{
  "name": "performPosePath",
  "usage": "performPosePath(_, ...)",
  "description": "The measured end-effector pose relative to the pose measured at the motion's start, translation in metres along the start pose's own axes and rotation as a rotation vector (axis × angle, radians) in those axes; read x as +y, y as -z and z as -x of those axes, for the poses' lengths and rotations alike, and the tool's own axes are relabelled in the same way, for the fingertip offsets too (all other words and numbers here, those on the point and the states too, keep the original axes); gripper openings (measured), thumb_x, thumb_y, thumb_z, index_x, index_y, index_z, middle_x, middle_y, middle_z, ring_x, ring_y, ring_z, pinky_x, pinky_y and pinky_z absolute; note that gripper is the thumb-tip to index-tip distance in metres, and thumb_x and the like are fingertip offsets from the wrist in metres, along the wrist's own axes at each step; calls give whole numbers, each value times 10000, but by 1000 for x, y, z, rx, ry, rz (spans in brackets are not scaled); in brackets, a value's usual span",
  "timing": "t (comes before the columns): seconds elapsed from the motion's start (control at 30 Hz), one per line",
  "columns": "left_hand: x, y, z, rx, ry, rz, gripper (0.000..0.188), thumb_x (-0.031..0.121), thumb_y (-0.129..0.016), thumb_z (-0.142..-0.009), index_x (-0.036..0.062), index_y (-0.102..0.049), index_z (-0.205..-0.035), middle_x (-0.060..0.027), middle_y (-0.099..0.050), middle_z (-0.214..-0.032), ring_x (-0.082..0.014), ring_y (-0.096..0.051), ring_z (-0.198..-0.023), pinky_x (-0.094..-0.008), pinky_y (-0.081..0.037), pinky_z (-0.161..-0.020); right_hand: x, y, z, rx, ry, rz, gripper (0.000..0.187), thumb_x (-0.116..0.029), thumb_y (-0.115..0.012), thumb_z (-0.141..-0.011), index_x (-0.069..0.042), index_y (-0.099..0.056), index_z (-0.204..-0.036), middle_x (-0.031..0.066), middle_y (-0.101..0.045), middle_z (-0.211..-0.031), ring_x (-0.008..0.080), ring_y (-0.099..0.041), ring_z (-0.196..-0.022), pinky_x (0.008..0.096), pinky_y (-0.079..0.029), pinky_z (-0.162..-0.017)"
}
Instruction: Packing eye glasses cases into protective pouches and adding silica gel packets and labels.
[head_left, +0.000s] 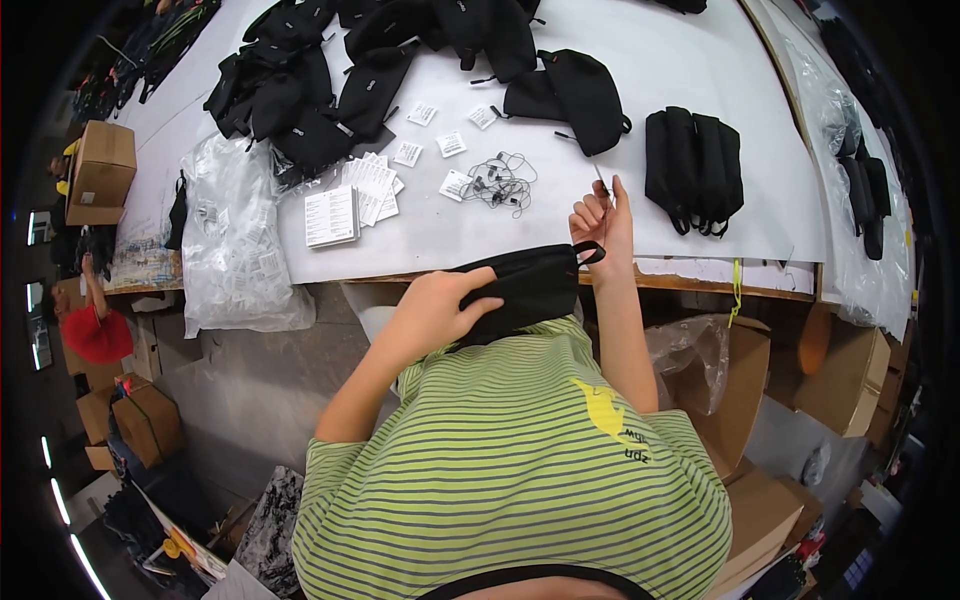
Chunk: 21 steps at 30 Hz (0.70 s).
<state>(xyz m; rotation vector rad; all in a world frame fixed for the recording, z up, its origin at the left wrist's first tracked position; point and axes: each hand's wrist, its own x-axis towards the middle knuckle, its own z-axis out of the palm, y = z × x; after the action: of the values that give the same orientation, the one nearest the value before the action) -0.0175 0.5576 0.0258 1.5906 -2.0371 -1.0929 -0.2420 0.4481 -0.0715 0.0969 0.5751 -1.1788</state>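
1 blk pouch (530, 285) in L hand (445, 305) | nr table edge (700, 284) | R hand (608, 222): thin tool (601, 177) | gap btw cords (500, 184), pouch row (693, 165)

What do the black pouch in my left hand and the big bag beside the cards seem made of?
The pouch looks like matte fabric, perhaps synthetic: soft edges, little shine. The bag seems thin, glossy plastic: wrinkles catch the light and its contents show through.

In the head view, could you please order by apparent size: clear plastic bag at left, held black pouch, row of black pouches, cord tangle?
1. Clear plastic bag
2. Held black pouch and row of black pouches: unsure; they look similar, and the left hand partly covers the former
3. Cord tangle
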Motion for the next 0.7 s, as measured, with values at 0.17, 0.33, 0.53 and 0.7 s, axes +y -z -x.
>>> performPosePath(0.17,7,1,4,-63,-28,-11,271,254,-669,-791,36,-602,-937,-156,-567,-655,-309,-550,-566,-358,-421,-548,6,-9,-2,-35,-104,5,304,-330,-533,-916,-43,-561,-822,-23,-306,-526,81,-278,-438,220,-242,-405)
performPosePath(0.33,14,6,3,-275,30,117,335,314,-678,-790,32,-596,-952,-142,-546,-616,-260,-495,-492,-319,-393,-509,9,-9,4,-56,-165,92,338,-351,-513,-932,-83,-509,-727,-33,-290,-451,64,-240,-394,202,-220,-387)
performPosePath(0.53,8,5,0,-304,-92,243,359,303,-694,-785,-9,-595,-932,-148,-549,-608,-252,-491,-495,-308,-394,-509,1,-28,11,-4,262,694,335,-288,-571,-913,-75,-469,-676,-59,-314,-443,36,-299,-395,191,-215,-395)
performPosePath(0.7,0,8,-7,-180,-155,96,316,258,-706,-758,-11,-604,-890,-127,-596,-908,-277,-563,-743,-330,-450,-648,-5,-82,56,-339,177,1492,209,-179,-701,-786,2,-659,-690,-69,-414,-516,24,-263,-514,225,-212,-450)
